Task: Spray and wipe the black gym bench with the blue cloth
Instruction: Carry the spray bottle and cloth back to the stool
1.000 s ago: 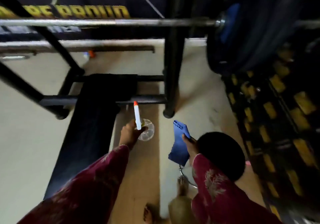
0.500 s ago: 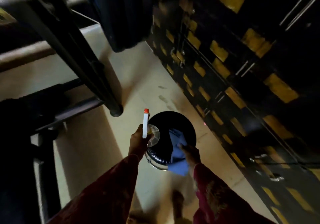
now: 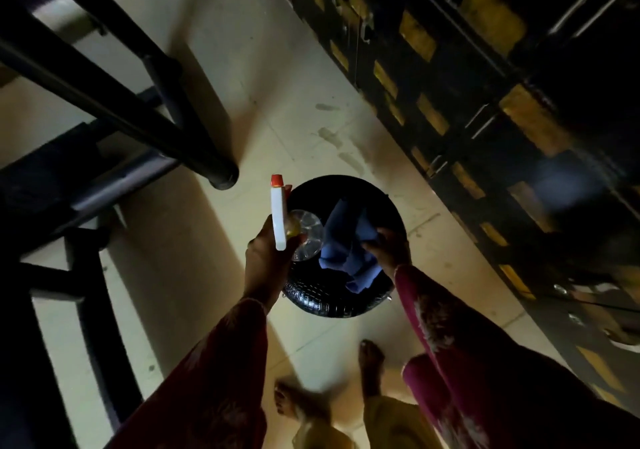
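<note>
My left hand point(image 3: 265, 261) grips a clear spray bottle point(image 3: 304, 235) with a white head and an orange nozzle tip, held upright over the left edge of a round black stool point(image 3: 332, 304). My right hand point(image 3: 389, 251) holds the crumpled blue cloth point(image 3: 346, 251) above the stool's seat; I cannot tell whether the cloth touches the seat. The black gym bench point(image 3: 20, 362) shows only as a dark mass at the left edge, well away from both hands.
Black steel frame bars point(image 3: 145, 112) of the rack slant across the upper left, one foot resting on the pale floor near the stool. A dark wall of black and yellow lockers point(image 3: 485, 102) fills the right. My bare feet point(image 3: 370, 365) stand below the stool.
The view has swung right, from the bench to the stool. Both hands have moved over the stool, carrying the bottle and the cloth.
</note>
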Motion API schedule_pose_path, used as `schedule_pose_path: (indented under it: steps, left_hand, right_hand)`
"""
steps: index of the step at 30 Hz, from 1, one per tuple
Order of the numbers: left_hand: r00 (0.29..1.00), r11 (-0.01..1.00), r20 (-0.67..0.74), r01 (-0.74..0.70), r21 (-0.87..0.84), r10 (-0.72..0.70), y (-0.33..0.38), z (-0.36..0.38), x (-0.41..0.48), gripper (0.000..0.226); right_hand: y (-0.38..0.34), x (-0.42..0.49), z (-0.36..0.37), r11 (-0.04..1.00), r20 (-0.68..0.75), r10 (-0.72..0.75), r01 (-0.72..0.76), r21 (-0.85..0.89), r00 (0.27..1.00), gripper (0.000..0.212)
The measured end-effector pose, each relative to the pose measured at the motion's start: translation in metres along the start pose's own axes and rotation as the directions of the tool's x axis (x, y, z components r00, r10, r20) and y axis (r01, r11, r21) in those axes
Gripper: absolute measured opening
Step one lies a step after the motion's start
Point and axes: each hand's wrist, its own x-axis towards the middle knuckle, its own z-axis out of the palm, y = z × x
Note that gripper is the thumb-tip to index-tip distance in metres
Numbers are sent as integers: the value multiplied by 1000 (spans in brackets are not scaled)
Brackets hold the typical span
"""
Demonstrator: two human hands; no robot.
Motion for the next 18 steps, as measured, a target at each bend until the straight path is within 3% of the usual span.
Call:
schedule_pose_path:
  steps: [18]
  left_hand:
    - [993,990,1,119,-78,-120,8,-3,-17,62]
  right_hand:
    - [-21,-37,-14,980,-20,-126,121,-160,992,54]
